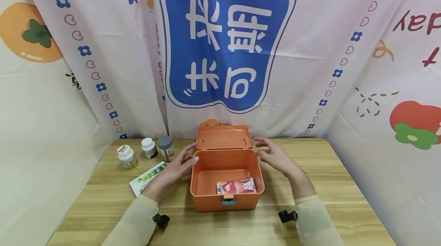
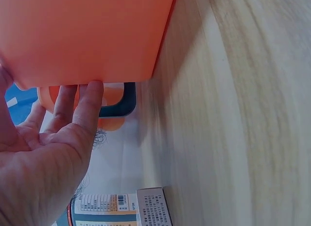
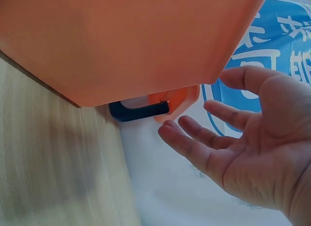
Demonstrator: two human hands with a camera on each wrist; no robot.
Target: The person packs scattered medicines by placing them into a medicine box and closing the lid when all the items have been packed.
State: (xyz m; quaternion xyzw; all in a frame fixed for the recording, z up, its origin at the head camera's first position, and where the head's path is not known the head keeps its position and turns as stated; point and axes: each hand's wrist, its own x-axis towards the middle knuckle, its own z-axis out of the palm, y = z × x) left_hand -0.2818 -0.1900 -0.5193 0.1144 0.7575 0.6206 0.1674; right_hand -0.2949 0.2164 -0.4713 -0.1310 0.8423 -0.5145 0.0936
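Observation:
An orange lidded storage box stands on the table, its lid swung back. Inside lies a pink-red and white carton, with a bit of blue and white beside it. At the back left corner is my left hand, the thumb by the rim and the fingers reaching behind the box wall; in the left wrist view these fingers look fairly straight. My right hand is spread beside the back right corner, its thumb close to the wall and its other fingers in the air. A dark handle shows behind the box.
Left of the box stand a white bottle with an orange label, a white-capped bottle and a grey-capped bottle. A green and white carton lies by my left forearm. A printed curtain hangs behind the table.

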